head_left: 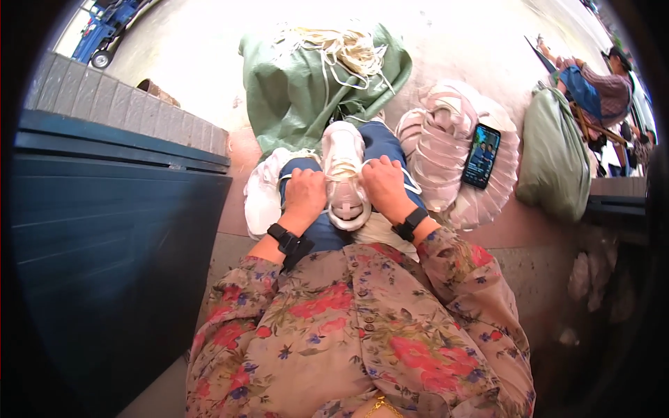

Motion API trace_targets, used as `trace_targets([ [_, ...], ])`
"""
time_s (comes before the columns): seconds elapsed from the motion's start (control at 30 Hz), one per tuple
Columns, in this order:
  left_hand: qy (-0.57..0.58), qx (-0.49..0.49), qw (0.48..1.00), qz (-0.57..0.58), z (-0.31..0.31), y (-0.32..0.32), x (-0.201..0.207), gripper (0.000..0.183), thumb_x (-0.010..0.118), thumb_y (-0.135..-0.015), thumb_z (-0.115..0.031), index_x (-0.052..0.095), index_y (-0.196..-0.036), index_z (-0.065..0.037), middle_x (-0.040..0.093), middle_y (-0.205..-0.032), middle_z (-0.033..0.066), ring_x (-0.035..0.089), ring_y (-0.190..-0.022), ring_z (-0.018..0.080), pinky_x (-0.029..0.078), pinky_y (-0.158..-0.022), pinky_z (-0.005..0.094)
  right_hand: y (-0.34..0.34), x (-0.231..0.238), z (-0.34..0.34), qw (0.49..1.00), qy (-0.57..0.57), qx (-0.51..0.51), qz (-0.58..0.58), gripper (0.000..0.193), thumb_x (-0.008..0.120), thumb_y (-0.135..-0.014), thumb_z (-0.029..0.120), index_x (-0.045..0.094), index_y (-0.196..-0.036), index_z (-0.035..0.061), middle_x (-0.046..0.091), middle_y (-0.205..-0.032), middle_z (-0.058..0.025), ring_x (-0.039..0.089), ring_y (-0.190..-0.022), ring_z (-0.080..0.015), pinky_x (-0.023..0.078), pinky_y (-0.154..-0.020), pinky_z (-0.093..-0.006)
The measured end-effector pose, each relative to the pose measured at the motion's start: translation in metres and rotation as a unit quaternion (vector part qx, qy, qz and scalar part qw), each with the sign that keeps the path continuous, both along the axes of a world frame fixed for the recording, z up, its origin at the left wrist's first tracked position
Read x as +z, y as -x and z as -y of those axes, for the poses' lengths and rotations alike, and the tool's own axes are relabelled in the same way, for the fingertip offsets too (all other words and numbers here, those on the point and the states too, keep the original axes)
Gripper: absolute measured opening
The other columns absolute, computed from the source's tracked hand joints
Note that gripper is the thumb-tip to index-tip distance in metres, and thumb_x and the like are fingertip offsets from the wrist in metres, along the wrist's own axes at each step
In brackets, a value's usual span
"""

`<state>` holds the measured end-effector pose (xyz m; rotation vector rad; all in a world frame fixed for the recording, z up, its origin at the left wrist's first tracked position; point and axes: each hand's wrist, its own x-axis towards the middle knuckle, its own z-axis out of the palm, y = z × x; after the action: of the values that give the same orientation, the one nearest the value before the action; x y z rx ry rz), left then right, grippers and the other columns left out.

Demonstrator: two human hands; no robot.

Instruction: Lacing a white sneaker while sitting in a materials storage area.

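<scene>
A pale pink-white sneaker (343, 182) rests between my knees, its toe toward me and its cream laces threaded up the front. Beside it, my left hand (306, 194) is closed, fingers curled around a lace at the shoe's left. My right hand (385, 184) is closed on the lace at the other side, and a white loop shows past its knuckles. What lies inside the fists is mostly hidden. Another whitish shoe (263, 198) sits against my left leg. Blue trousers (380, 139) show under and around the shoe.
Ahead, a green woven sack (279, 97) bears a bundle of cream laces (341, 49). Stacked pinkish shoes (435, 157) lie at right, with a phone (481, 157) on them. Beyond stands a full green sack (554, 153) near a seated person (606, 97). A dark blue panel (118, 230) borders my left.
</scene>
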<state>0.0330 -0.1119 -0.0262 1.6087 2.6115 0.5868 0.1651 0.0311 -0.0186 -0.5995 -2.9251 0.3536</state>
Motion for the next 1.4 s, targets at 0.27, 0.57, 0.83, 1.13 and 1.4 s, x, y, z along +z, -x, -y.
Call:
trace_targets([
  [0.27,0.070,-0.038,0.997,0.006,0.003,0.004,0.009,0.010,0.051,-0.073,-0.013,0.058,-0.069,-0.006,0.056,-0.072,0.0094,0.051,-0.079,0.0298,0.041,-0.065,0.0418,0.001,-0.008,0.002,1.000,-0.013,0.009,0.019,0.015,0.061,-0.070,0.023,0.062,-0.067,0.0090,0.056,-0.076,-0.0061,0.051,-0.081,-0.0232,0.037,-0.070,-0.0377],
  [0.57,0.126,-0.147,0.971,-0.141,-0.018,-0.001,0.016,0.005,0.052,-0.069,-0.011,0.057,-0.068,-0.009,0.055,-0.069,0.0052,0.050,-0.080,0.0248,0.036,-0.068,0.0376,0.006,-0.004,0.007,0.998,0.005,0.032,0.048,0.006,0.058,-0.065,0.010,0.064,-0.065,0.0108,0.058,-0.073,-0.0064,0.054,-0.082,-0.0229,0.036,-0.071,-0.0381],
  [0.83,0.092,-0.027,0.991,-0.091,-0.007,-0.019,0.023,0.013,0.063,-0.069,-0.019,0.057,-0.069,-0.008,0.057,-0.071,0.0061,0.050,-0.081,0.0241,0.036,-0.067,0.0383,-0.003,0.008,0.015,0.999,0.009,0.013,0.043,0.008,0.059,-0.066,0.013,0.066,-0.069,0.0100,0.059,-0.075,-0.0075,0.053,-0.083,-0.0237,0.036,-0.072,-0.0390],
  [1.13,0.076,-0.006,0.993,-0.088,0.006,-0.009,0.006,0.015,0.049,-0.075,-0.013,0.058,-0.085,-0.006,0.058,-0.079,0.0063,0.051,-0.083,0.0241,0.038,-0.064,0.0385,-0.008,-0.005,-0.006,0.997,0.042,-0.029,0.058,0.016,0.054,-0.073,0.018,0.065,-0.071,0.0069,0.060,-0.081,-0.0096,0.054,-0.085,-0.0264,0.039,-0.073,-0.0458],
  [1.4,0.045,-0.008,0.998,0.040,0.013,-0.007,0.008,0.019,0.051,-0.075,-0.011,0.061,-0.092,-0.007,0.061,-0.085,0.0072,0.053,-0.085,0.0280,0.042,-0.067,0.0412,-0.017,-0.013,-0.008,0.993,0.118,-0.011,-0.014,0.015,0.053,-0.078,0.021,0.064,-0.079,0.0094,0.058,-0.079,-0.0088,0.053,-0.084,-0.0263,0.038,-0.072,-0.0420],
])
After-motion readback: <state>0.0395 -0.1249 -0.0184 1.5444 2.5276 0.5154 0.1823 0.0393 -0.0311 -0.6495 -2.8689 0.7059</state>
